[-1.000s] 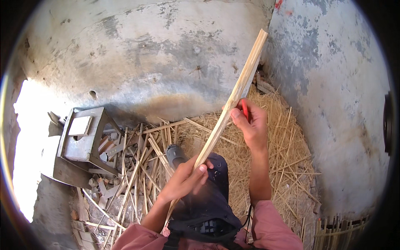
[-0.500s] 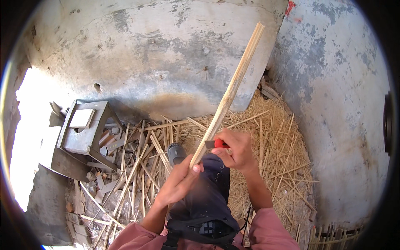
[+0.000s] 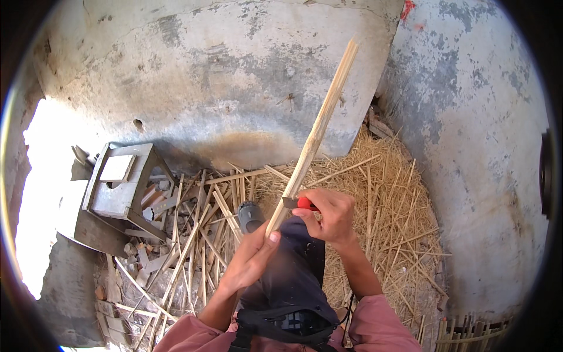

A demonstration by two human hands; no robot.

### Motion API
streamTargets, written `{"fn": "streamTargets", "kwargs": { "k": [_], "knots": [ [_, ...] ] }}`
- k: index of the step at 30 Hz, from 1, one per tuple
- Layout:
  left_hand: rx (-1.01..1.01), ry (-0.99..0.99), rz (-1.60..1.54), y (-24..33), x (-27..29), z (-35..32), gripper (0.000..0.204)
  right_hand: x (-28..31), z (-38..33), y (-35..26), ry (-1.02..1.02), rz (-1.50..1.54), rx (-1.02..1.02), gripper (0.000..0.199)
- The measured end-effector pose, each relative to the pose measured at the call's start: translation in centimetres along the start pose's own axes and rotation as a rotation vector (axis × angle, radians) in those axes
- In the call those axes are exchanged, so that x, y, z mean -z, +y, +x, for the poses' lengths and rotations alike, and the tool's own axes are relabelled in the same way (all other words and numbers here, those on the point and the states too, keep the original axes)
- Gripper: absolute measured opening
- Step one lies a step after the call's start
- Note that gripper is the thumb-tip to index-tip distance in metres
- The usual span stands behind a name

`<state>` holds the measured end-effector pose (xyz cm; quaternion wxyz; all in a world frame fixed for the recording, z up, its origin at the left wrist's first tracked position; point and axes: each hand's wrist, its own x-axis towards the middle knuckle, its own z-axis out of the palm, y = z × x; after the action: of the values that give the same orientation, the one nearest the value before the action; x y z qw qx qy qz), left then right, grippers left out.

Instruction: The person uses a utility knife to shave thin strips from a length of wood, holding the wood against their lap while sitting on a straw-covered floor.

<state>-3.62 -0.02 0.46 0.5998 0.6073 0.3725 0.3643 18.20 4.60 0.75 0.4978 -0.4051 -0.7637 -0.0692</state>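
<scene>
One slip and that red-handled knife (image 3: 298,203), clenched in the right hand (image 3: 331,216), could bite the left hand (image 3: 253,258) gripping the upright bamboo strip (image 3: 314,138) just below the blade, above the knee.

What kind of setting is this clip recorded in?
Probably a rough outdoor or yard corner used for hand-splitting bamboo: weathered plaster walls, a heap of thin shavings and cut strips on the ground, and a small wooden stool beside them.
</scene>
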Motion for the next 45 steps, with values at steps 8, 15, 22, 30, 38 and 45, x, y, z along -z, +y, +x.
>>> {"fn": "streamTargets", "kwargs": {
  "k": [8,15,22,30,38,45],
  "knots": [
    [0.104,-0.052,0.05,-2.7,0.4,-1.5,0.038,0.7,1.0,3.2,0.221,-0.042,-0.276,0.035],
    [0.212,-0.108,0.033,-4.6,0.0,-3.4,0.031,5.9,1.6,10.7,0.361,0.143,-0.594,0.044],
    [0.107,-0.026,0.066,-4.1,0.5,-2.4,0.038,2.1,-0.9,4.7,0.044,0.268,-0.328,0.027],
    [0.099,0.082,0.033,-1.5,-0.2,-1.6,0.045,0.7,-1.6,-0.3,-0.115,0.159,-0.118,0.03],
    [0.058,0.086,-0.006,-1.0,-0.7,-1.4,0.04,1.5,-1.9,-0.9,-0.135,0.132,-0.084,0.031],
    [-0.01,0.17,-0.043,-0.4,-1.0,-1.3,0.041,1.3,-2.0,-0.8,-0.086,0.104,-0.1,0.031]
  ]
}}
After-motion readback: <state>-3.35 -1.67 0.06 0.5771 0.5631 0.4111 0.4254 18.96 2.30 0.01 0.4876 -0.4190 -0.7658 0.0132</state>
